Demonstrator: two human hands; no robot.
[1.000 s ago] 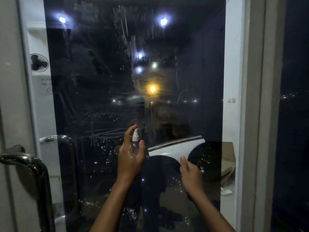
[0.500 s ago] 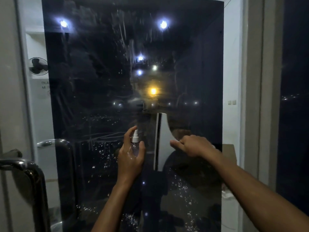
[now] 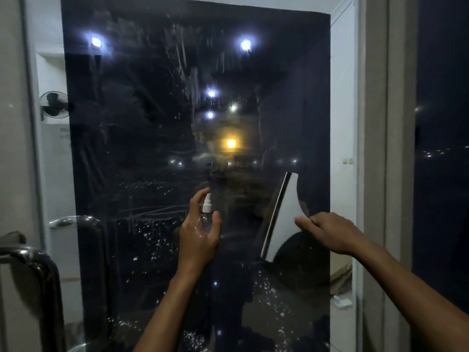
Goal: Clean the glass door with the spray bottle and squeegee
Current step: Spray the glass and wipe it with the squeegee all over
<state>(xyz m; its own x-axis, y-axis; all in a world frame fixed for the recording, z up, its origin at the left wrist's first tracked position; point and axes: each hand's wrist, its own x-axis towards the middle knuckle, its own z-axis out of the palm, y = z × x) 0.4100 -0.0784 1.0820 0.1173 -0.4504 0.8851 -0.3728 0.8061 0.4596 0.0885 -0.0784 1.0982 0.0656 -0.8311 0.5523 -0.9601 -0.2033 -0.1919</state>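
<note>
The dark glass door (image 3: pixel 152 123) fills the view, streaked and dotted with droplets, most thickly across its lower half. My left hand (image 3: pixel 199 240) grips a small clear spray bottle (image 3: pixel 206 214) with a white nozzle, held upright close to the glass at centre. My right hand (image 3: pixel 330 232) holds the white squeegee (image 3: pixel 281 217) by its handle, blade edge nearly vertical and facing left, against the right part of the pane.
A curved metal door handle (image 3: pixel 38 270) juts out at lower left, with a second one (image 3: pixel 83 224) seen through the glass. The door frame (image 3: pixel 375 148) stands at the right, then a dark side pane. A wall fan (image 3: pixel 54 105) shows at left.
My right hand turned the squeegee from a near-horizontal blade to an upright one, then carried it to the right across the glass. The left hand with the bottle stayed put.
</note>
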